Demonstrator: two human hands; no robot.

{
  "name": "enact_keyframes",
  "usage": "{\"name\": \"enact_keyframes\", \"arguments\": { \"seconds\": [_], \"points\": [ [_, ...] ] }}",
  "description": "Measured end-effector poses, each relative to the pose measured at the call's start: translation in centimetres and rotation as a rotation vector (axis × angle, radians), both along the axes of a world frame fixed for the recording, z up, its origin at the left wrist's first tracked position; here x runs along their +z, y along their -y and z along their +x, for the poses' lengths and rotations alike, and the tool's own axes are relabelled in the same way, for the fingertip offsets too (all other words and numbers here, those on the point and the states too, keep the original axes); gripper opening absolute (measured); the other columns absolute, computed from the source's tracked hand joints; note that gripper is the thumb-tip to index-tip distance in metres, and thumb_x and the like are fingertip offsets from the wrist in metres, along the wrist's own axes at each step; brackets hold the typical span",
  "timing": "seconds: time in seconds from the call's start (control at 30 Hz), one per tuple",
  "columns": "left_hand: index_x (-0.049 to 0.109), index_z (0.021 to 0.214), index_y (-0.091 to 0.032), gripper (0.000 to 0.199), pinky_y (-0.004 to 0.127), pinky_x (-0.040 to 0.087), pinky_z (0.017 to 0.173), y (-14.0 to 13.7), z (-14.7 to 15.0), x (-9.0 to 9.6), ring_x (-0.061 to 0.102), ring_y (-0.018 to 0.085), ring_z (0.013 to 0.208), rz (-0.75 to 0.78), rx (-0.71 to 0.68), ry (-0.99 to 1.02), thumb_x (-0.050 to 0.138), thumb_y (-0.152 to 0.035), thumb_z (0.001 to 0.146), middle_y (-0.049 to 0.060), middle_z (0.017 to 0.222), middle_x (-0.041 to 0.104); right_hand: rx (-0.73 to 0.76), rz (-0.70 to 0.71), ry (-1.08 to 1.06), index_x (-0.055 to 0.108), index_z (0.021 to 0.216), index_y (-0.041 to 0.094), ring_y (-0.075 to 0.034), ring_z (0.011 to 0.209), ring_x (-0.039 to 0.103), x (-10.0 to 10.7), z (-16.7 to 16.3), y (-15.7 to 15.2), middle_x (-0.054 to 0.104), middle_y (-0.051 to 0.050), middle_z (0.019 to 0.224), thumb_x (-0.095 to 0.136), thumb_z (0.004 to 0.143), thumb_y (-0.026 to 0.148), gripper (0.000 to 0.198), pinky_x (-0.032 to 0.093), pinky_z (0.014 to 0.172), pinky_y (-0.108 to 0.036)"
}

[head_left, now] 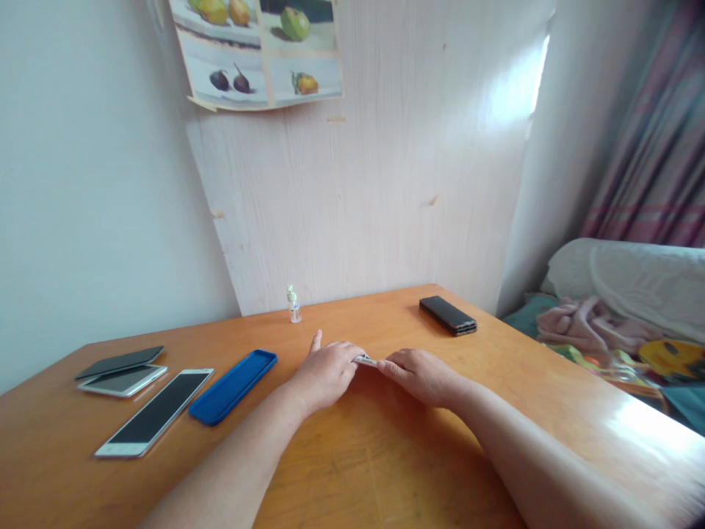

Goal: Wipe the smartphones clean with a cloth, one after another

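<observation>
My left hand and my right hand meet over the middle of the table, fingers closed on a thin, flat, white-edged object. Only a short strip of its edge shows between the hands; the rest is hidden behind my fingers, so its exact kind is unclear. The left thumb sticks up. To the left of my left hand lies a blue phone case, with its raised rim upward. Beyond the case is a white smartphone with a dark screen.
At the far left, a white phone lies under the raised dark cover of its case. A small clear pump bottle stands at the back. Stacked black phones lie back right. The wooden table ends at a wall panel.
</observation>
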State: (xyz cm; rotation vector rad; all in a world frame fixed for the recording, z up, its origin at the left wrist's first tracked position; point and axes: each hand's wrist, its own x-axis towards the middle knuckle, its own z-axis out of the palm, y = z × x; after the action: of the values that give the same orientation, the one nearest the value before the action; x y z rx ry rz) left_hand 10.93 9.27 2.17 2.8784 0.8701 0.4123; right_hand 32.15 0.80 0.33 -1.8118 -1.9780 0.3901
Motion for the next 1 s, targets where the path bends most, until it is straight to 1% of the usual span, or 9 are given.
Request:
{"name": "enact_keyframes", "arguments": {
  "seconds": [0.13,0.23,0.3,0.33,0.4,0.47,0.57,0.73,1.0],
  "points": [
    [0.065,0.107,-0.031,0.028,0.063,0.003,0.116,0.1,0.0,0.7,0.061,0.022,0.108,-0.06,0.001,0.0,0.04,-0.028,0.094,0.001,0.109,0.071,-0.027,0.023,0.029,0.066,0.082,0.021,-0.015,0.069,0.055,-0.5,-0.3,-0.2,0.066,-0.002,0.08,0.06,0.086,0.052,0.032,0.032,0.061,-0.025],
    [0.067,0.102,-0.03,0.028,0.064,0.005,0.115,0.1,0.1,1.1,0.064,0.022,0.103,-0.145,-0.005,0.049,0.04,-0.031,0.095,-0.001,0.104,0.073,-0.043,0.049,0.028,0.063,0.077,0.02,-0.014,0.069,0.054,-0.8,-0.5,-0.4,0.065,-0.002,0.078,0.056,0.089,0.04,0.025,0.031,0.061,-0.024],
    [0.069,0.1,-0.03,0.03,0.063,0.007,0.116,0.0,0.2,1.4,0.065,0.021,0.1,-0.196,0.005,0.123,0.039,-0.031,0.095,-0.002,0.104,0.074,-0.041,0.059,0.025,0.061,0.076,0.02,-0.013,0.068,0.053,-1.0,-0.5,-0.5,0.064,-0.002,0.077,0.054,0.09,0.04,0.026,0.03,0.06,-0.024],
    [0.069,0.099,-0.029,0.031,0.061,0.01,0.117,-0.1,0.3,1.5,0.065,0.021,0.1,-0.216,0.009,0.178,0.039,-0.031,0.095,-0.002,0.104,0.074,-0.038,0.064,0.027,0.06,0.075,0.02,-0.013,0.067,0.052,-1.1,-0.5,-0.6,0.063,-0.001,0.076,0.053,0.091,0.041,0.027,0.03,0.059,-0.024],
    [0.069,0.1,-0.026,0.031,0.053,0.025,0.115,-0.2,0.4,1.8,0.066,0.02,0.099,-0.258,-0.005,0.315,0.039,-0.03,0.095,0.0,0.104,0.074,-0.032,0.08,0.033,0.058,0.074,0.02,-0.013,0.065,0.051,-1.2,-0.5,-0.7,0.062,-0.001,0.075,0.051,0.092,0.043,0.03,0.029,0.058,-0.024],
    [0.068,0.102,-0.023,0.03,0.04,0.043,0.104,-0.2,0.6,1.8,0.066,0.019,0.098,-0.293,-0.036,0.453,0.039,-0.031,0.096,0.002,0.103,0.074,-0.03,0.097,0.037,0.056,0.073,0.02,-0.013,0.065,0.051,-1.3,-0.5,-0.7,0.062,-0.002,0.075,0.049,0.093,0.043,0.031,0.029,0.058,-0.024],
    [0.066,0.106,-0.021,0.029,0.032,0.052,0.087,-0.1,1.1,1.4,0.067,0.019,0.095,-0.298,-0.039,0.577,0.04,-0.032,0.097,0.003,0.102,0.073,-0.042,0.103,0.043,0.056,0.073,0.02,-0.013,0.065,0.051,-1.3,-0.6,-0.8,0.063,-0.002,0.075,0.048,0.093,0.042,0.031,0.028,0.057,-0.024],
    [0.063,0.117,-0.024,0.027,0.032,0.051,0.094,0.1,1.9,-0.2,0.065,0.018,0.103,-0.147,0.022,0.626,0.046,-0.026,0.096,0.003,0.112,0.07,-0.044,0.094,0.027,0.059,0.076,0.02,-0.014,0.067,0.054,-1.3,-0.7,-0.8,0.066,-0.003,0.078,0.047,0.094,0.041,0.03,0.029,0.059,-0.024],
    [0.065,0.111,-0.023,0.031,0.035,0.051,0.096,0.1,1.5,-1.2,0.063,0.02,0.105,0.23,-0.032,0.532,0.043,-0.012,0.094,0.006,0.111,0.067,-0.082,0.046,0.061,0.066,0.084,0.02,-0.015,0.071,0.058,-0.8,-1.2,-0.7,0.07,-0.005,0.084,0.045,0.095,0.044,0.034,0.03,0.06,-0.025]
  ]
}}
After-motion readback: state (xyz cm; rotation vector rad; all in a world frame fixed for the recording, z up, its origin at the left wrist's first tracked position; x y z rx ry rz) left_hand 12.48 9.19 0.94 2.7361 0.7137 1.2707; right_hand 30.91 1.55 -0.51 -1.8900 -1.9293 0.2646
